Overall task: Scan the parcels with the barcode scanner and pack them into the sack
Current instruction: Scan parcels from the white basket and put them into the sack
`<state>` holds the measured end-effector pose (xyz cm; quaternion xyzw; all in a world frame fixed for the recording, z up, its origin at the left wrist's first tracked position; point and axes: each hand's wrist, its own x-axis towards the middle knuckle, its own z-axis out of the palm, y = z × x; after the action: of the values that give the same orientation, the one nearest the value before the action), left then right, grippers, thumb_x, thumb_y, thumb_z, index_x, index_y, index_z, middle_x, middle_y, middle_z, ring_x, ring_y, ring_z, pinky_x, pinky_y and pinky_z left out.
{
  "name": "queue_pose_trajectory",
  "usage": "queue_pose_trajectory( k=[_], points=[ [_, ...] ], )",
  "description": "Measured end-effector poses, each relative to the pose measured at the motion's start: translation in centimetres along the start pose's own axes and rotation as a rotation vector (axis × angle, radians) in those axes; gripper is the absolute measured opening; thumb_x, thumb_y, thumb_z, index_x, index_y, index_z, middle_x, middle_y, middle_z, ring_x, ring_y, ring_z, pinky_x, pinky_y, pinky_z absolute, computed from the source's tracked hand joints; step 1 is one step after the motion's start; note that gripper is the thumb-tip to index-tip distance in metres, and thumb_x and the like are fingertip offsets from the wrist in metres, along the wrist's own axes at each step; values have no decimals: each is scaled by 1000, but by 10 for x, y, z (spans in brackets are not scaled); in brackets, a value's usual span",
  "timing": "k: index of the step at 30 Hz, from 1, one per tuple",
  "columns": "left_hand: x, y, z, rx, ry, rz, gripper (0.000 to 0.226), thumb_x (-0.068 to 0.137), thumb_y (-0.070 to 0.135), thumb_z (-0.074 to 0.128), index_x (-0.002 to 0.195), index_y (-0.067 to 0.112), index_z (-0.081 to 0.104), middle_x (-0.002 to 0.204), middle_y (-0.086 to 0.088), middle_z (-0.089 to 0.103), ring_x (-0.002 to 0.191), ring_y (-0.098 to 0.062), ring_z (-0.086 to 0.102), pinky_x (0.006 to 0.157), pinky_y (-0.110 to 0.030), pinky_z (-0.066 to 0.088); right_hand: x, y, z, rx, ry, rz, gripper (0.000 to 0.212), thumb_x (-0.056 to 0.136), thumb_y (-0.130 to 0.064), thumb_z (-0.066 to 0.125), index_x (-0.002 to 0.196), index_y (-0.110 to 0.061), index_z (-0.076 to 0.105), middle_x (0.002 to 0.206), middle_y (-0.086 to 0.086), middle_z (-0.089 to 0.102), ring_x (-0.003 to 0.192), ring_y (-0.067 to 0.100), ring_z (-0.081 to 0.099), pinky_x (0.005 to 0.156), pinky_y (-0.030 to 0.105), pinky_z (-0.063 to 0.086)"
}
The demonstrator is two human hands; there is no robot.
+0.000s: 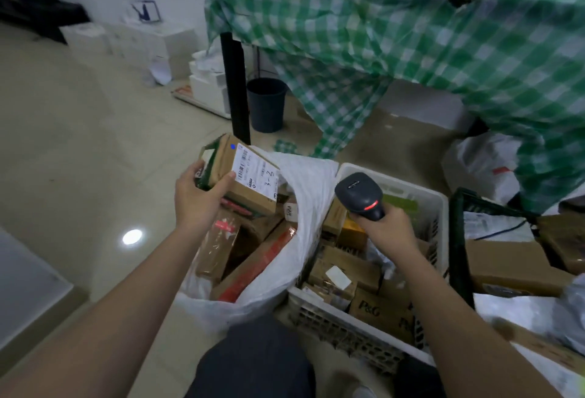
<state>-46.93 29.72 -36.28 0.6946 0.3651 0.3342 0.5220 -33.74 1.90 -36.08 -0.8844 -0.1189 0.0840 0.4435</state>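
Cardboard gives the parcel [250, 176] stiff faces and firm corners, so it should carry easily one-handed; judging by its bulk, it is probably light. The left hand [198, 195] grasps its near end, holding it above the open white sack [304, 182], label up. The right hand [391, 229] is wrapped around the handle of the barcode scanner [359, 195], over the white crate [348, 328]. One scanner, one sack, one crate; at least four parcels lie in the sack, several more in the crate.
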Motion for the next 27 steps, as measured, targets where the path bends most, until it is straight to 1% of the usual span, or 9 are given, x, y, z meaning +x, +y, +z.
queue_pose_trajectory(
  k=[3, 7, 10, 13, 17, 20, 23, 25, 27],
  points=[
    [11, -31, -10, 45, 62, -79, 77, 76, 41, 79, 139, 13, 45, 137, -7, 51, 121, -21, 53, 101, -38, 46, 7, -3, 24, -37, -46, -4, 20, 81, -21, 74, 87, -3, 66, 81, 15, 69, 81, 30, 63, 70, 36, 47],
    [13, -70, 6, 81, 128, -117, 75, 83, 42, 71, 146, 22, 34, 146, -10, 33, 133, -25, 38, 109, -41, 37, 16, 0, 42, -115, -77, -43, 20, 82, -23, 72, 73, -9, 60, 65, 4, 62, 68, 18, 57, 55, 25, 36],
    [9, -103, 31, 262, -159, -50, 72, 91, 49, 56, 151, 36, 17, 154, -5, 20, 139, -24, 27, 115, -43, 27, 26, 8, 50, -124, -90, -35, 24, 82, -26, 74, 68, -19, 55, 63, -4, 59, 65, 12, 55, 55, 23, 37],
    [11, -129, 50, 409, -436, -9, 75, 90, 59, 48, 152, 41, 9, 147, 0, 42, 131, -23, 43, 108, -47, 37, 33, 16, 54, -97, -85, -39, 19, 82, -24, 75, 76, -13, 61, 66, -2, 61, 67, 11, 57, 57, 23, 40],
    [18, -127, 78, 595, -393, 16, 74, 96, 50, 45, 155, 23, 8, 142, -13, 46, 129, -34, 41, 104, -46, 37, 39, 20, 61, -112, -45, 1, 24, 82, -25, 75, 72, -13, 58, 61, -3, 57, 61, 4, 52, 54, 18, 37],
    [30, -112, 97, 770, -371, 27, 75, 95, 50, 46, 153, 12, 16, 139, -21, 38, 127, -38, 37, 102, -47, 36, 42, 20, 65, -90, -45, 39, 28, 81, -25, 75, 73, -5, 59, 58, 2, 55, 58, 11, 52, 57, 26, 40],
    [42, -107, 104, 574, -540, -58, 75, 92, 42, 58, 151, 10, 24, 136, -20, 40, 123, -36, 45, 100, -38, 40, 43, 18, 64, -35, -42, 50, 26, 81, -24, 76, 83, -1, 62, 73, 12, 64, 66, 19, 56, 66, 32, 45],
    [41, -105, 99, 407, -632, -65, 58, 93, 33, 60, 143, 9, 42, 133, -12, 53, 119, -26, 53, 88, -23, 40, 42, 18, 60, -18, -45, 62, 26, 81, -22, 76, 88, 1, 64, 80, 17, 66, 69, 20, 57, 68, 32, 45],
    [35, -101, 90, 298, -599, -75, 39, 95, 28, 58, 130, 10, 56, 123, 0, 60, 107, -13, 56, 77, -16, 38, 40, 21, 56, -37, -15, 52, 28, 79, -24, 76, 86, 0, 65, 80, 17, 67, 72, 21, 60, 71, 34, 48]
  ],
)
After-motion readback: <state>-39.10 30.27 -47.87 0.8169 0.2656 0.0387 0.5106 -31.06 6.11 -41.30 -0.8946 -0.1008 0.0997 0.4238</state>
